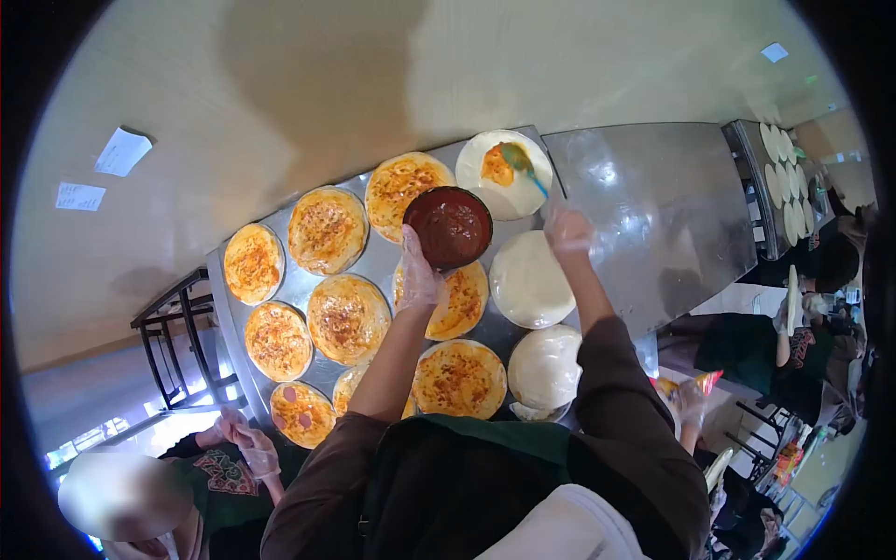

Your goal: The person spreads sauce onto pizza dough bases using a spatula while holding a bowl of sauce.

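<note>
My left hand [422, 273], in a clear plastic glove, is closed on the rim of a dark brown bowl [448, 227] with red sauce inside. My right hand [567, 231], gloved too and slightly blurred, grips the handle of a blue-green spoon [525, 164]. The spoon's head touches a pale dough round [509, 201], where a patch of orange-red sauce [496, 166] lies. Below it are a plain dough round [532, 280] and another pale one [546, 369] with an uneven edge. Sauced dough rounds [327, 231] cover the left part of the metal table, one partly hidden by my left forearm.
The metal table [644, 224] runs on to the right along the wall. A tray of pale rounds [786, 177] sits at the far right. At lower left stands a co-worker [219, 476] with gloved hands; several other people are at right. Black metal stools [177, 336] stand at left.
</note>
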`<action>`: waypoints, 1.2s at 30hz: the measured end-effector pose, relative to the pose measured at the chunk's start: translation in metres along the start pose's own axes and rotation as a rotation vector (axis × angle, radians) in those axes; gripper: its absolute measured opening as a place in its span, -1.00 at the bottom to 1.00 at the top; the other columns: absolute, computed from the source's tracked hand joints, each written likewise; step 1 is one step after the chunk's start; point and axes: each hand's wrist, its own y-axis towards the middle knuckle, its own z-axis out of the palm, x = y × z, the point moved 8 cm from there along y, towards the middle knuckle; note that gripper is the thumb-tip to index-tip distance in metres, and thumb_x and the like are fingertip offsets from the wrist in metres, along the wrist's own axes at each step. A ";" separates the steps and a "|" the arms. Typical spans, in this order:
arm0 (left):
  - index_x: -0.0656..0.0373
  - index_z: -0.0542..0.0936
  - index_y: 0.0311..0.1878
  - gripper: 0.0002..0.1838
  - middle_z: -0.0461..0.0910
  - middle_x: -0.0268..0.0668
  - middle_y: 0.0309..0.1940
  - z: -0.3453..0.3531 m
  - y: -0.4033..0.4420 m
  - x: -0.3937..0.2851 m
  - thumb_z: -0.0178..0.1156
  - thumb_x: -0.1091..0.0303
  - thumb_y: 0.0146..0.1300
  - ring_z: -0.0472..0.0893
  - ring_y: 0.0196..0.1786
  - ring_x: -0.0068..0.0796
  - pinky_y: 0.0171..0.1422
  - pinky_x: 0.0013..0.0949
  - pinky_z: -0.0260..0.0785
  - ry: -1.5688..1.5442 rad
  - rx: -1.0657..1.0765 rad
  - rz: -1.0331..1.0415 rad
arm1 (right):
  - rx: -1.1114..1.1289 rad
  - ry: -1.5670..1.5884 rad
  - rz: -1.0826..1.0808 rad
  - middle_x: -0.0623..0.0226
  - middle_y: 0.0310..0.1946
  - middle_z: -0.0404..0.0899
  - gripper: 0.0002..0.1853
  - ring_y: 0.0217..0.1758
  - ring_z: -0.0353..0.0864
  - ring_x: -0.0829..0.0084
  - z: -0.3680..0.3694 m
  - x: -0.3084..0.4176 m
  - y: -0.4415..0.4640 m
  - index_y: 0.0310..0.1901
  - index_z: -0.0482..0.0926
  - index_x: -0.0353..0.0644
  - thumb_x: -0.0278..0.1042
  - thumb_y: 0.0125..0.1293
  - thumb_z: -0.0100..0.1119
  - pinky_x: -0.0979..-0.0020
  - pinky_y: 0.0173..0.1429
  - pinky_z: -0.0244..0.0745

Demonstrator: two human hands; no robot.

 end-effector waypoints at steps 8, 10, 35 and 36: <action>0.03 0.21 0.49 -0.21 0.43 -0.18 0.35 -0.005 -0.013 -0.019 -0.19 -0.38 0.44 0.52 0.32 -0.15 0.21 0.01 0.58 -0.002 0.062 0.000 | -0.136 0.126 -0.029 0.02 -0.35 0.68 -0.66 -0.29 0.69 -0.02 -0.041 0.011 0.021 0.15 0.62 0.08 -0.15 0.48 -0.07 -0.01 -0.22 0.58; 0.03 0.21 0.49 -0.21 0.42 -0.18 0.35 -0.003 -0.016 -0.021 -0.20 -0.37 0.45 0.52 0.32 -0.16 0.22 0.01 0.57 -0.007 0.068 0.003 | -0.086 0.113 -0.011 0.02 -0.34 0.69 -0.66 -0.26 0.69 -0.02 -0.026 0.017 0.029 0.16 0.62 0.11 -0.16 0.47 -0.06 -0.02 -0.17 0.58; 0.02 0.21 0.49 -0.19 0.39 -0.22 0.37 -0.038 -0.058 -0.021 -0.14 -0.40 0.42 0.50 0.33 -0.22 0.25 -0.08 0.52 0.054 -0.025 0.045 | -0.010 0.006 -0.200 0.15 -0.32 0.72 -0.63 -0.24 0.74 0.11 -0.064 0.065 -0.001 0.16 0.60 0.14 -0.28 0.37 -0.01 0.03 -0.12 0.59; 0.01 0.21 0.49 -0.19 0.40 -0.22 0.37 -0.037 -0.059 -0.022 -0.14 -0.40 0.42 0.50 0.33 -0.23 0.25 -0.09 0.52 0.059 -0.017 0.052 | 0.018 -0.010 -0.201 0.15 -0.33 0.71 -0.63 -0.26 0.73 0.10 -0.057 0.061 -0.006 0.16 0.60 0.15 -0.26 0.37 0.00 0.03 -0.14 0.59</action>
